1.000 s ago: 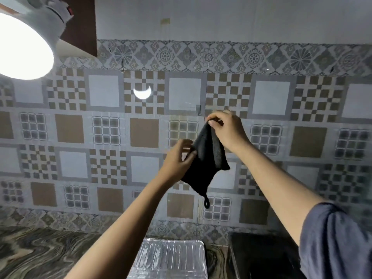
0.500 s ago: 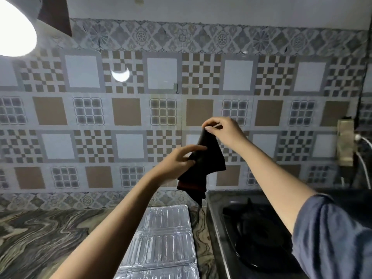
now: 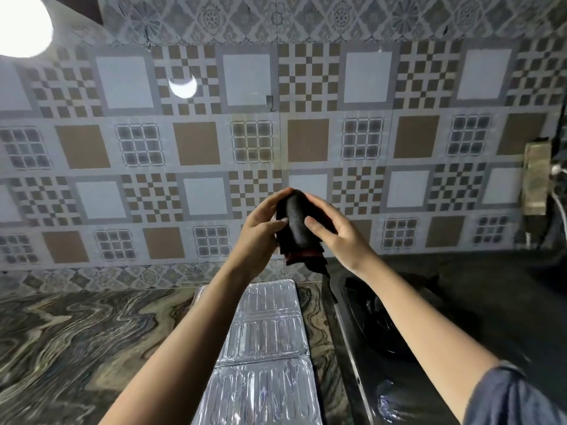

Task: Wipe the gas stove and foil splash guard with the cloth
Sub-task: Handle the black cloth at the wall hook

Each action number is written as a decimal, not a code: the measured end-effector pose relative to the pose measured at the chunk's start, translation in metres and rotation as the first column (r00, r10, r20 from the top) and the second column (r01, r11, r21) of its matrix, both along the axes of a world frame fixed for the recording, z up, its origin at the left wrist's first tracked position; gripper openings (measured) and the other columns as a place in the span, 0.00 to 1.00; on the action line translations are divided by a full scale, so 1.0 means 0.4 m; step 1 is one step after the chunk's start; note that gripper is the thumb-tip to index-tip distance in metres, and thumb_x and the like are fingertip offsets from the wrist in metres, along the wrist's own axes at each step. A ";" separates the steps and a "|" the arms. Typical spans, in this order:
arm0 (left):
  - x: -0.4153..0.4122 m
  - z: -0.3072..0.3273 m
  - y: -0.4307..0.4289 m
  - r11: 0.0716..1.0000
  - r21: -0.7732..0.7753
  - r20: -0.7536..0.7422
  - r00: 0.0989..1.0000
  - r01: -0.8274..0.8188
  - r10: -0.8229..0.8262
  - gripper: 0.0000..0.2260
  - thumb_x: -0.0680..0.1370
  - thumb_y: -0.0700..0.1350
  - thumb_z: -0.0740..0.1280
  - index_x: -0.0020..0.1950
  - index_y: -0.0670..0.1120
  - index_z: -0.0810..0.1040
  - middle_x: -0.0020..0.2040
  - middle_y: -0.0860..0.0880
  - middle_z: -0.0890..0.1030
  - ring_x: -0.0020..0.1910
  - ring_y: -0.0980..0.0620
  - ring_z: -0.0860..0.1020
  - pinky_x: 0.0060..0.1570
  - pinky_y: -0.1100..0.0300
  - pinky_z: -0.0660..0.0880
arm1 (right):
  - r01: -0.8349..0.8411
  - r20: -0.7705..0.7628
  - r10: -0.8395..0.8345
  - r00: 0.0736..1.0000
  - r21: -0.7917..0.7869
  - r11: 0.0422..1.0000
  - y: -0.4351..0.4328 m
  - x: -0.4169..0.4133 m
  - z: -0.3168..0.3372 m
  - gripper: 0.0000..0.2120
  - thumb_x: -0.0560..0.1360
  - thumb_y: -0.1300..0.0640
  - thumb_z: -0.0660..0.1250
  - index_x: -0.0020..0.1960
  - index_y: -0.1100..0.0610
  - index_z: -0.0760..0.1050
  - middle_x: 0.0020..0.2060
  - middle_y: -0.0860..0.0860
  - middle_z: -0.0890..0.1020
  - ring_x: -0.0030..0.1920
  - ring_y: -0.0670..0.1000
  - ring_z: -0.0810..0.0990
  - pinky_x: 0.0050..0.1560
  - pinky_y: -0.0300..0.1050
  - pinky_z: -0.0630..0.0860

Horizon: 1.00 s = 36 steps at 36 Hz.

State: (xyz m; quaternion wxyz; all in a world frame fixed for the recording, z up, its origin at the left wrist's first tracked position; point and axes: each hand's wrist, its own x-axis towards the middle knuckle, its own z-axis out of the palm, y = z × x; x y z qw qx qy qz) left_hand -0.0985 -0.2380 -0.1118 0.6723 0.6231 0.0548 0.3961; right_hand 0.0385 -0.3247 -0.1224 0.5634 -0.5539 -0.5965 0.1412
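Cloth [image 3: 297,223] sits bunched in the curled fingers of left hand [image 3: 257,237] and right hand [image 3: 337,237]; wiping looks unstarted, so next it goes down to the gas stove [image 3: 454,302] at five o'clock.

gas stove [image 3: 383,372]: cropped right | foil splash guard [image 3: 267,332]: cropped below | cloth [image 3: 296,222]: partly behind fingers [image 3: 322,207]

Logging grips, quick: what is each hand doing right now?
Left hand: holding the folded dark cloth, thumb on its front.
Right hand: holding the same cloth from the other side.
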 end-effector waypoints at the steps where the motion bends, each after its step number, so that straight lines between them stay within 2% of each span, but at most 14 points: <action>1: -0.001 -0.002 -0.001 1.000 -0.002 0.011 1.000 0.002 -0.002 0.23 0.75 0.27 0.56 0.63 0.48 0.74 0.63 0.45 0.74 0.62 0.43 0.73 0.52 0.52 0.78 | -0.010 -0.021 0.010 1.000 -0.004 1.000 0.001 -0.007 -0.006 0.22 0.75 0.45 0.63 0.68 0.40 0.65 0.67 0.43 0.71 0.67 0.45 0.70 0.66 0.49 0.70; 4: -0.003 -0.007 -0.005 1.000 -0.018 0.059 0.998 0.001 0.000 0.22 0.74 0.28 0.59 0.63 0.47 0.73 0.62 0.46 0.74 0.60 0.46 0.75 0.51 0.54 0.80 | 0.034 -0.036 -0.034 0.999 0.016 0.999 0.004 -0.018 -0.009 0.23 0.74 0.45 0.65 0.68 0.41 0.65 0.66 0.43 0.72 0.66 0.46 0.70 0.66 0.50 0.70; 7: -0.007 -0.008 -0.003 0.999 -0.034 0.105 0.994 0.003 0.001 0.23 0.70 0.31 0.61 0.62 0.46 0.74 0.61 0.48 0.75 0.58 0.47 0.76 0.48 0.57 0.80 | 0.030 -0.049 -0.029 0.998 0.024 0.999 0.001 -0.024 0.000 0.22 0.75 0.48 0.65 0.68 0.45 0.66 0.61 0.42 0.73 0.63 0.44 0.71 0.64 0.44 0.70; 10: -0.011 -0.006 -0.001 0.999 -0.037 0.127 0.992 0.000 0.005 0.23 0.69 0.30 0.61 0.61 0.46 0.75 0.61 0.48 0.75 0.58 0.48 0.76 0.48 0.58 0.80 | -0.004 -0.085 0.005 0.996 0.017 1.000 -0.005 -0.036 0.008 0.21 0.76 0.51 0.64 0.68 0.47 0.66 0.58 0.43 0.73 0.57 0.40 0.72 0.55 0.32 0.73; 12: -0.016 -0.003 -0.004 0.999 -0.039 0.138 0.990 0.007 -0.001 0.22 0.69 0.30 0.60 0.60 0.47 0.75 0.60 0.48 0.76 0.56 0.50 0.78 0.47 0.58 0.80 | -0.033 -0.151 0.038 0.988 0.031 0.999 -0.007 -0.043 0.014 0.19 0.76 0.54 0.65 0.66 0.49 0.68 0.55 0.47 0.75 0.54 0.40 0.75 0.46 0.29 0.74; 14: -0.022 0.000 -0.004 0.999 -0.037 0.119 0.993 0.005 0.000 0.22 0.69 0.29 0.59 0.59 0.46 0.75 0.59 0.47 0.76 0.55 0.49 0.78 0.48 0.57 0.80 | -0.043 -0.192 0.048 0.980 0.029 0.999 -0.006 -0.042 0.019 0.17 0.75 0.56 0.66 0.63 0.49 0.70 0.54 0.50 0.77 0.55 0.45 0.77 0.48 0.33 0.75; 17: -0.031 0.011 0.002 0.998 -0.030 0.046 0.997 -0.056 0.057 0.22 0.65 0.32 0.59 0.55 0.47 0.77 0.57 0.45 0.77 0.55 0.46 0.76 0.51 0.53 0.77 | -0.055 -0.216 0.058 0.975 0.018 0.998 -0.007 -0.034 0.023 0.12 0.74 0.60 0.68 0.55 0.49 0.75 0.49 0.49 0.79 0.51 0.48 0.79 0.51 0.40 0.77; 20: -0.036 0.022 0.005 0.991 -0.001 -0.037 0.990 -0.137 0.137 0.15 0.68 0.33 0.61 0.50 0.48 0.79 0.49 0.46 0.79 0.49 0.48 0.77 0.46 0.57 0.75 | -0.028 -0.185 0.033 0.982 0.029 0.999 -0.013 -0.016 0.027 0.11 0.73 0.63 0.68 0.49 0.48 0.77 0.45 0.50 0.81 0.48 0.49 0.79 0.52 0.44 0.77; 22: -0.037 0.026 0.006 0.987 0.027 -0.070 0.984 -0.162 0.163 0.12 0.73 0.33 0.62 0.47 0.47 0.79 0.46 0.48 0.81 0.46 0.49 0.78 0.43 0.62 0.76 | -0.002 -0.143 0.008 0.990 0.035 0.999 -0.020 -0.002 0.031 0.11 0.74 0.64 0.67 0.46 0.48 0.78 0.43 0.48 0.81 0.46 0.46 0.79 0.50 0.38 0.76; 25: -0.038 0.028 0.003 0.994 0.054 -0.137 0.985 -0.100 0.106 0.09 0.73 0.32 0.66 0.46 0.46 0.78 0.48 0.45 0.81 0.46 0.48 0.80 0.41 0.64 0.78 | 0.013 -0.103 -0.009 0.995 0.037 0.999 -0.030 0.024 0.040 0.10 0.75 0.65 0.65 0.46 0.51 0.79 0.41 0.47 0.81 0.43 0.43 0.77 0.45 0.28 0.73; 28: -0.030 0.037 -0.011 0.998 0.066 -0.232 0.972 -0.002 0.017 0.11 0.72 0.30 0.67 0.47 0.45 0.78 0.51 0.44 0.81 0.46 0.49 0.80 0.39 0.64 0.78 | 0.036 -0.049 -0.035 0.998 0.026 0.999 -0.037 0.056 0.055 0.09 0.75 0.66 0.63 0.49 0.55 0.79 0.43 0.50 0.80 0.45 0.44 0.76 0.46 0.29 0.72; 31: -0.005 0.046 -0.036 0.995 0.073 -0.324 0.945 0.066 -0.039 0.13 0.72 0.29 0.66 0.52 0.44 0.79 0.52 0.45 0.81 0.49 0.50 0.80 0.45 0.64 0.78 | 0.020 -0.043 -0.019 0.999 0.035 0.999 -0.044 0.082 0.074 0.10 0.76 0.68 0.62 0.50 0.58 0.79 0.45 0.50 0.80 0.46 0.43 0.77 0.46 0.27 0.73; 33: 0.018 0.048 -0.056 0.995 0.082 -0.323 0.946 0.056 -0.026 0.14 0.72 0.30 0.66 0.53 0.44 0.79 0.52 0.45 0.81 0.51 0.49 0.79 0.49 0.63 0.78 | 0.017 -0.034 -0.015 0.999 0.049 0.999 -0.051 0.096 0.081 0.11 0.76 0.69 0.61 0.51 0.59 0.79 0.46 0.49 0.80 0.46 0.40 0.77 0.47 0.25 0.72; 36: 0.053 0.049 -0.081 0.999 0.047 -0.214 0.977 0.019 -0.009 0.16 0.72 0.29 0.65 0.55 0.44 0.79 0.55 0.43 0.80 0.54 0.48 0.79 0.47 0.62 0.79 | 0.023 -0.041 -0.020 0.999 0.072 0.997 -0.069 0.122 0.080 0.12 0.76 0.68 0.60 0.52 0.56 0.78 0.46 0.45 0.80 0.48 0.38 0.77 0.48 0.24 0.72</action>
